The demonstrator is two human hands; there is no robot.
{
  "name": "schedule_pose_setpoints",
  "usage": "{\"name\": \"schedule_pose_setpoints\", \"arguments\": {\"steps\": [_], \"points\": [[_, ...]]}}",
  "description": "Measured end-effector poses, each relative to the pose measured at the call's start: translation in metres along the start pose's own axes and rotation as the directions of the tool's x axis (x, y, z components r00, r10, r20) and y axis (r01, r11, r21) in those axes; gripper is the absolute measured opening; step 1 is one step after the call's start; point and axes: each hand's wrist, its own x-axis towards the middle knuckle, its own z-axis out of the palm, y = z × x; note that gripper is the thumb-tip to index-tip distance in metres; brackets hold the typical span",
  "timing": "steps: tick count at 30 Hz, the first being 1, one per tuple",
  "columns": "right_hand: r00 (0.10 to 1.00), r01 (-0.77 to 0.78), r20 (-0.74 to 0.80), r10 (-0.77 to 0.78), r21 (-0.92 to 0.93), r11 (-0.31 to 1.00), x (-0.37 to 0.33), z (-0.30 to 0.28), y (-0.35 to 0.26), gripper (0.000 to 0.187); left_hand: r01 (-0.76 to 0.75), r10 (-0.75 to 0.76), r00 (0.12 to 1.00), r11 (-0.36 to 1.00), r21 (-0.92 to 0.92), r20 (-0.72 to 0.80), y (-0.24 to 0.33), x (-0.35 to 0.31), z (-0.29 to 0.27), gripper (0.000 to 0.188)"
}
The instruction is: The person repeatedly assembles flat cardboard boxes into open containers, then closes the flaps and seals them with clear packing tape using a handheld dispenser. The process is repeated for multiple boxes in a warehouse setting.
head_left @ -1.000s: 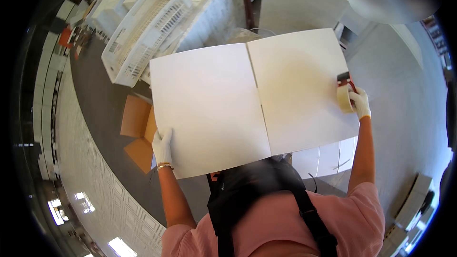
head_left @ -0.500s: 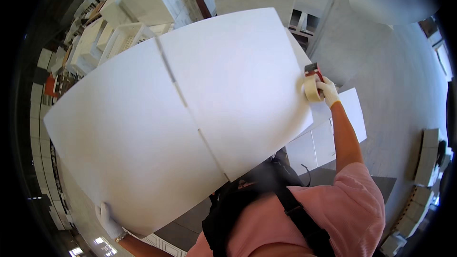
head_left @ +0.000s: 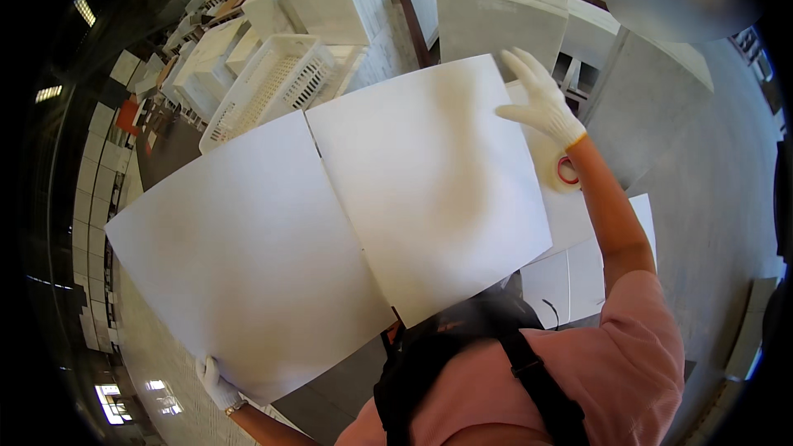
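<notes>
Two large flat white panels (head_left: 264, 256) lie side by side in front of me, with a narrow seam between them that widens to small gaps at both ends. My left hand (head_left: 216, 384), in a white glove, grips the near-left edge of the left-hand panel. At the far right corner, my right hand (head_left: 541, 103), gloved too, is open with its fingers and thumb spread beside the panel's edge. Just beyond the right panel's right edge, partly behind my right forearm, a roll of tape (head_left: 565, 172) with a red inner ring rests on a white surface.
Beyond the panels sits a white slotted plastic crate (head_left: 268, 87). Pale stone-like slabs and blocks (head_left: 500, 12) stand at the far side. More white sheets (head_left: 570, 281) lie low on my right, next to a strap on my body.
My right hand has let go of the tape dispenser, now lying by the panel, and has moved to the far corner with fingers spread. The panels appear shifted as my view turned.
</notes>
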Motion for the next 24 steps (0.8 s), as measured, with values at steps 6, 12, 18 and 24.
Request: {"name": "schedule_pose_setpoints", "arguments": {"steps": [6,12,18,24], "points": [[0.836,0.137,0.515,-0.186,0.133,0.982,0.129,-0.035,-0.086,0.083,-0.134,0.130,0.988,0.990,-0.050,-0.078,-0.047,-0.022,-0.086,0.067],[0.899,0.196,0.333,-0.286,0.277,0.941,0.173,-0.104,-0.158,0.061,-0.051,0.031,0.991,0.987,-0.153,-0.131,-0.014,-0.024,0.073,0.062],[0.876,0.415,0.286,-0.388,-0.040,0.909,0.171,-0.124,-0.164,0.044,0.010,0.001,0.998,0.985,-0.171,0.068,-0.027,0.013,0.167,0.061],[0.891,0.363,0.352,-0.286,-0.177,0.915,0.143,-0.094,-0.111,0.043,-0.317,0.302,0.939,0.946,-0.072,-0.162,0.026,0.050,0.159,0.059]]}}
